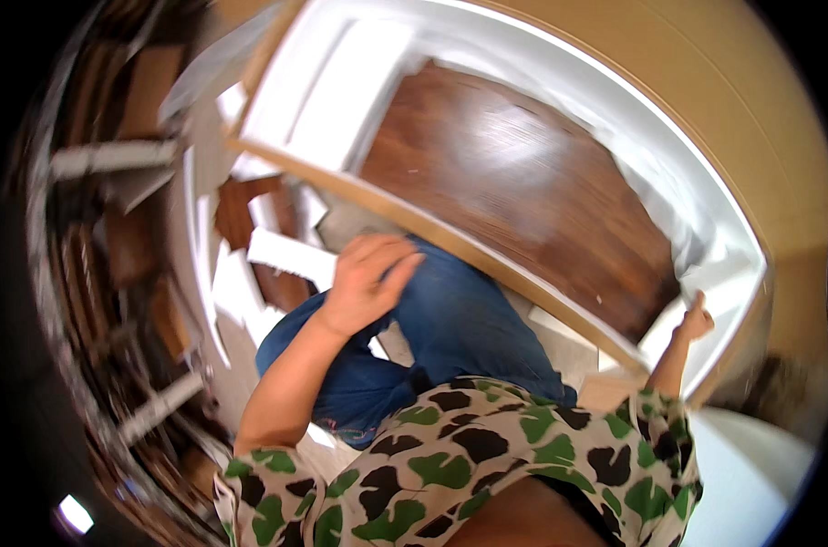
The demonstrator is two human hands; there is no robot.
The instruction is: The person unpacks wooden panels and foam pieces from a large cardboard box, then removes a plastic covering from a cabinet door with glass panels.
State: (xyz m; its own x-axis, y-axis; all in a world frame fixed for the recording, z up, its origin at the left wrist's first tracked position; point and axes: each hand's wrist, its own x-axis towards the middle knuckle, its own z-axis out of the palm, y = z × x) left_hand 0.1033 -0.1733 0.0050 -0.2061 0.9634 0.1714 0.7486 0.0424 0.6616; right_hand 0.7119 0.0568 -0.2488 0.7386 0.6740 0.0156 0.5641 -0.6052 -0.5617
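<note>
A large cardboard box [473,244] lies before me, lined with white foam [346,87]. A glossy dark-brown wooden panel [514,173] lies inside it. My left hand [368,283] is over my knee, just outside the near wall, with fingers stretched and the thumb apart. A white foam strip [291,255] meets that hand's far edge; it looks to lie behind the hand rather than in its grasp. At the box's right end my right hand [695,324] is against the white foam, one digit pointing up and the others curled. What those curled fingers hold, if anything, is hidden.
Broken white foam pieces [236,287] litter the floor at my left, around another brown wooden piece [236,214]. Shelving with brown items [127,246] stands farther left. Crumpled clear plastic film [642,178] runs along the box's far side. A pale rounded surface [742,474] is at lower right.
</note>
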